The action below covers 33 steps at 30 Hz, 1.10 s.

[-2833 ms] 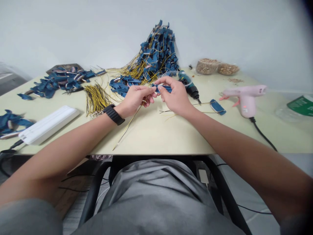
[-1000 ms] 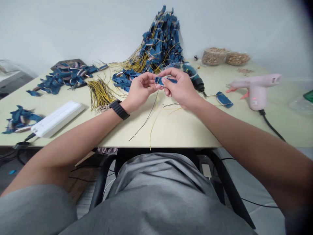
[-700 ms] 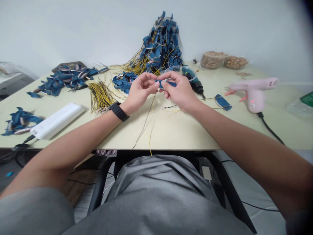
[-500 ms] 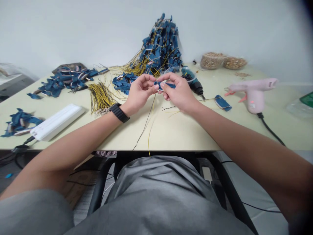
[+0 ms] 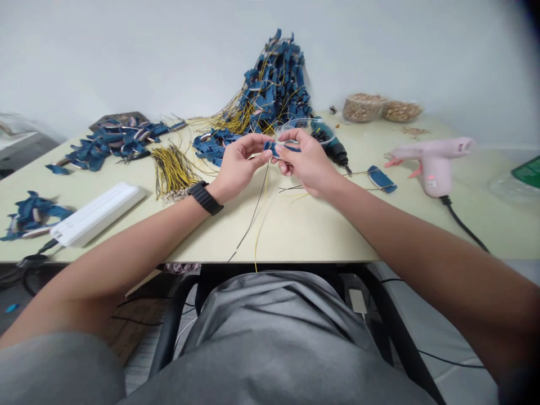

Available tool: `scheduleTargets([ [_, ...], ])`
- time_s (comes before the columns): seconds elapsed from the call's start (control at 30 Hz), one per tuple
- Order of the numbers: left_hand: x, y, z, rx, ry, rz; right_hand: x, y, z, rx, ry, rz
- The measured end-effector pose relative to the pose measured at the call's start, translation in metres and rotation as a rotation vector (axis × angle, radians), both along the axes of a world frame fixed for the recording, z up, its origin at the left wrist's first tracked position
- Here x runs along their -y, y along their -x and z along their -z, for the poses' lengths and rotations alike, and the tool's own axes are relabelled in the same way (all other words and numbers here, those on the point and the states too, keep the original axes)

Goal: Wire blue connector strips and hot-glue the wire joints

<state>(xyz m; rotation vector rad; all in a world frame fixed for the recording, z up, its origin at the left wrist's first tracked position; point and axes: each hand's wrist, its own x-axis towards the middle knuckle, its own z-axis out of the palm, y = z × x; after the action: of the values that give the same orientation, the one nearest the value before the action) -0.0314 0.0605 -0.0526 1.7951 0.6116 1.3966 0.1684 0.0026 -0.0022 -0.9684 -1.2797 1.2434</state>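
My left hand (image 5: 238,166) and my right hand (image 5: 307,162) meet over the middle of the table. Between them is a small blue piece (image 5: 274,148), pinched at its left end by my left fingers and along its right part by my right fingers. A black wire (image 5: 254,216) and a yellow wire (image 5: 260,222) hang from it toward the table's front edge. Just right of my right hand lies another blue piece (image 5: 382,179) with thin wires that run left beneath that hand. My fingers hide part of the held piece.
Blue pieces with yellow wires form a tall heap (image 5: 276,79) at the back. A wire bundle (image 5: 172,171) and white box (image 5: 99,214) lie left. Right are a drill (image 5: 333,147), pink glue gun (image 5: 436,163) and bags of brown bits (image 5: 363,107).
The view has shifted slightly. My left fingers have moved a little on the blue piece, and more of its left end shows. Both hands still hold it.
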Motion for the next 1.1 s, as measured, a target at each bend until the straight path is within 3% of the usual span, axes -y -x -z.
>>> scheduleTargets([
  [0.3,0.010,-0.004,-0.006,0.052,0.111,0.126,0.010,0.003,-0.015,-0.125,0.156,-0.006],
  [0.5,0.010,0.000,-0.009,0.034,0.092,0.096,0.012,0.002,-0.017,-0.138,0.210,-0.041],
  [0.73,0.004,0.002,-0.012,0.025,0.073,0.028,0.005,-0.008,-0.013,-0.054,0.170,-0.025],
  [0.87,0.001,0.004,-0.012,0.052,0.055,0.058,-0.001,-0.017,-0.008,0.029,0.093,-0.003],
  [1.1,0.002,0.002,-0.006,0.002,0.031,0.091,0.000,-0.020,-0.008,-0.029,0.161,-0.044],
])
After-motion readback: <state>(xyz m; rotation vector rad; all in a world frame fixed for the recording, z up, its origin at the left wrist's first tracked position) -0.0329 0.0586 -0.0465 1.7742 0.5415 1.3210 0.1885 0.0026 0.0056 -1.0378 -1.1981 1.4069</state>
